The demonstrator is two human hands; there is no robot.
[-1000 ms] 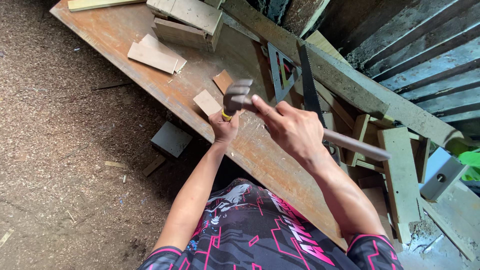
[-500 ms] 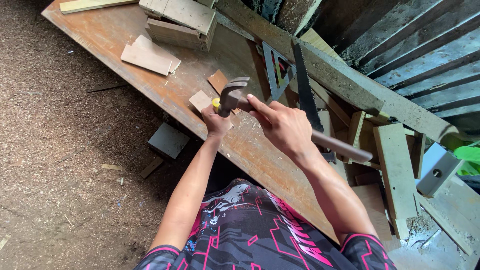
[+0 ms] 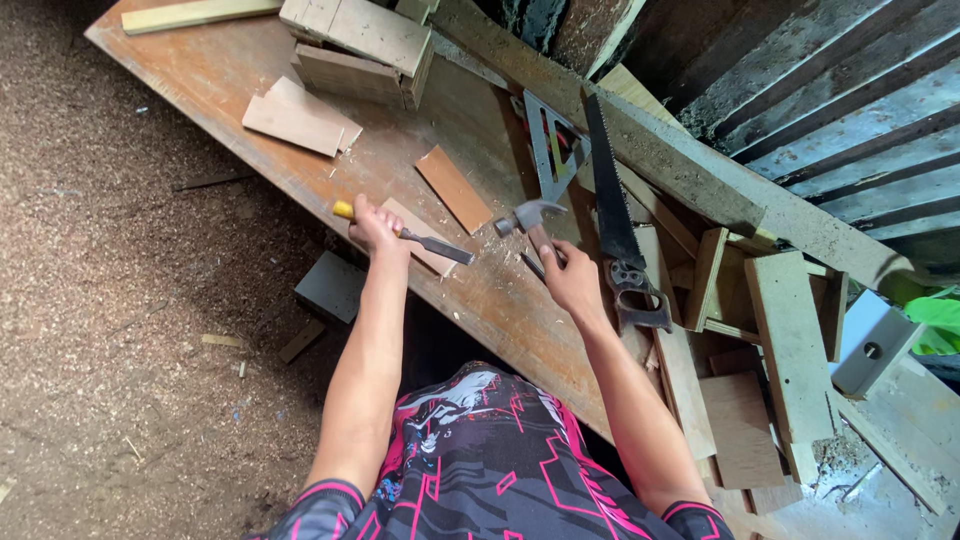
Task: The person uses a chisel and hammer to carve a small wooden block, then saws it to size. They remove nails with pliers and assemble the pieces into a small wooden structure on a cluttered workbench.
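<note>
My left hand grips a chisel with a yellow handle end; its blade lies across a small light wood piece on the workbench. My right hand holds a claw hammer by its handle, with the head lowered onto the bench to the right of the chisel tip and apart from it. A reddish flat wood piece lies just beyond the chisel. Wood chips are scattered around the chisel.
A handsaw and a metal triangle square lie to the right of the hammer. Wood blocks and a thin board sit farther up the bench. Scrap planks pile at the right. A grey block lies on the sawdust floor.
The hammer has swung away from the chisel's handle and down to the right onto the bench. My left hand has lowered the chisel so it lies nearly flat over the small wood piece.
</note>
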